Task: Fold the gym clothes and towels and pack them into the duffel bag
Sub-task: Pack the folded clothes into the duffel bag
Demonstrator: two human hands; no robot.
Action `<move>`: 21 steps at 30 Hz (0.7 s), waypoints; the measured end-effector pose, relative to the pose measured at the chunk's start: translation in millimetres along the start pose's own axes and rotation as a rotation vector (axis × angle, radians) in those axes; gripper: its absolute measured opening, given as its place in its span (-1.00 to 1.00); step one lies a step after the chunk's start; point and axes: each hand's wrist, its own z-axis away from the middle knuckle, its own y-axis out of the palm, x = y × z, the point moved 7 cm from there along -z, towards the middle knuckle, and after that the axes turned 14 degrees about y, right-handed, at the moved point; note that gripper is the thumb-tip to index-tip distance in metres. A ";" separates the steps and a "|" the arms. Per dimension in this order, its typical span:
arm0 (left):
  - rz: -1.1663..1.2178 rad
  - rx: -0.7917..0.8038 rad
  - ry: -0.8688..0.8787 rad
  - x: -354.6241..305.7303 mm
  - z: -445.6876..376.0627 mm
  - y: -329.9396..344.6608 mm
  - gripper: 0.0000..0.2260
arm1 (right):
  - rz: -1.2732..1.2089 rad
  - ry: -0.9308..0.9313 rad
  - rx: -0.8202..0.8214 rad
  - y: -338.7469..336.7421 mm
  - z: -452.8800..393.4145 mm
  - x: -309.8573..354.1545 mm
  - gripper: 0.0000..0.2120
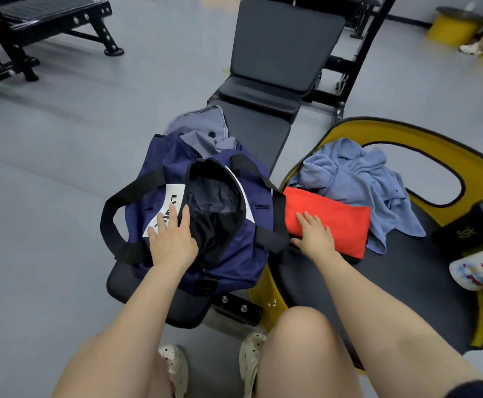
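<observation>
A navy duffel bag [228, 248] with black handles sits unzipped on the near end of a black gym bench [263, 133]. Something black lies inside its mouth. My left hand [171, 234] rests flat on the bag's left rim, fingers spread, holding nothing. To the right, a folded red cloth [340, 222] lies on a black and yellow padded seat [406, 271]. My right hand [314, 234] grips its near left edge, thumb under the fold. Behind it a light blue towel or garment [360, 179] lies crumpled. A grey-blue cloth [200, 130] pokes out behind the bag.
A black pouch [475, 225] and a white printed bundle [478, 271] lie at the right edge of the seat. My bare knees and light shoes [174, 366] fill the bottom. More benches [48, 18] stand far left, and yellow stools [452, 27] far right on the grey floor.
</observation>
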 end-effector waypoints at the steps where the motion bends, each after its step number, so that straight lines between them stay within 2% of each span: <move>1: -0.003 -0.001 -0.001 0.3 -0.2 0.2 -0.41 | 0.050 0.002 0.012 5.0 -2.3 -0.1 -0.27; 3: -0.009 0.001 0.000 0.6 -0.9 1.0 -0.41 | 0.133 0.004 0.000 9.4 -4.8 3.0 -0.28; 7: -0.013 0.004 0.002 -1.0 -0.9 1.2 -0.42 | 0.275 -0.010 -0.126 9.3 -4.7 11.9 -0.33; 10: -0.014 0.002 0.004 -1.7 0.3 1.0 -0.42 | 0.249 -0.062 -0.174 8.1 -3.2 8.2 -0.36; 21: -0.039 -0.003 0.008 -3.5 3.3 1.6 -0.46 | 0.145 -0.119 -0.131 21.0 51.2 -38.0 -0.40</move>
